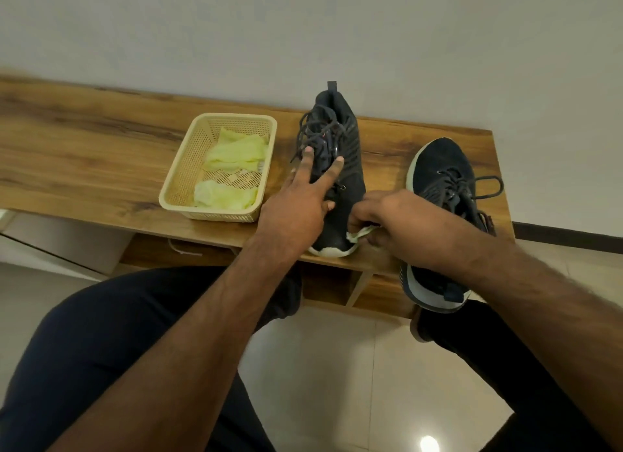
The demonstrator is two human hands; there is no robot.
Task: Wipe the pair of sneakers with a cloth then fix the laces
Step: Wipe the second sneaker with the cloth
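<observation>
The left hand point(296, 198) steadies, fingers spread, the light, soft-sided dark knit sneaker with white sole point(340, 168) beside the cream plastic basket point(175, 195), while the right hand point(387, 222) pinches a limp pale-yellow cloth point(359, 235) at its toe.

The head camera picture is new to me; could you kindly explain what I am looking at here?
There is no machine: a person wears a camera on the head, looking down at their own arms. On a wooden bench lie two dark sneakers. The left hand rests with straight fingers on the laces of the left sneaker, steadying it. The right hand pinches a pale cloth against that sneaker's toe. The right sneaker lies beside it, partly behind the right arm. A perforated basket to the left holds more pale cloths.
</observation>
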